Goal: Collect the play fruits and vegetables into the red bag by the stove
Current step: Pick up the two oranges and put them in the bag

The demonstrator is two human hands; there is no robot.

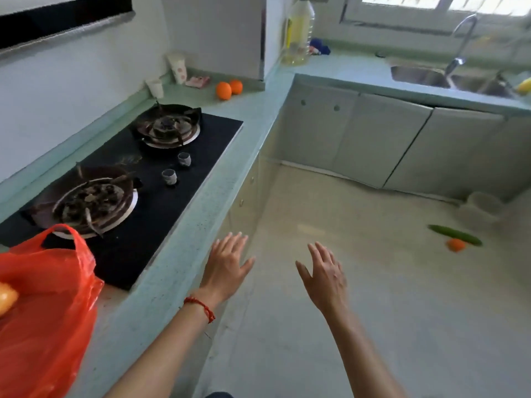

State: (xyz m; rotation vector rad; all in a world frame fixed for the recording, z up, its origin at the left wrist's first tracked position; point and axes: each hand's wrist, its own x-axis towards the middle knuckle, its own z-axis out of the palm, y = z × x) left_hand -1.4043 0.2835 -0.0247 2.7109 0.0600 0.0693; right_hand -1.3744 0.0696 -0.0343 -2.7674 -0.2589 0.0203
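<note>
The black 2-burner stove (161,179) is taken as the reference point. It is set into a pale green counter (201,214) along the wall.

At the near end of the stove, the red bag (48,300) is seen standing on the counter, its handle loop (61,234) raised in front of the near burner. An orange-yellow rounded item (7,297) is visible at the bag's near edge; whether it lies inside the bag cannot be told.

Beyond the far end of the stove, 2 orange play fruits (229,89) are observed on the counter, touching or almost touching, near the wall corner. Just beside them, toward the wall, 2 white cups (178,67) and a pink item (197,81) are noted.

Well apart from the stove, on the floor (344,282) near the far cabinets, a green cucumber (455,234) is seen lying with a small orange piece (456,245) just beside it. A yellow item (524,86) is partly visible at the sink (419,76), across the corner from the stove.

The left hand (227,268) is held over the counter's front edge beside the stove, fingers spread, nothing gripped; a red string bracelet (201,307) is worn at the wrist. The right hand (326,277) is held over the floor, also spread and empty.
</note>
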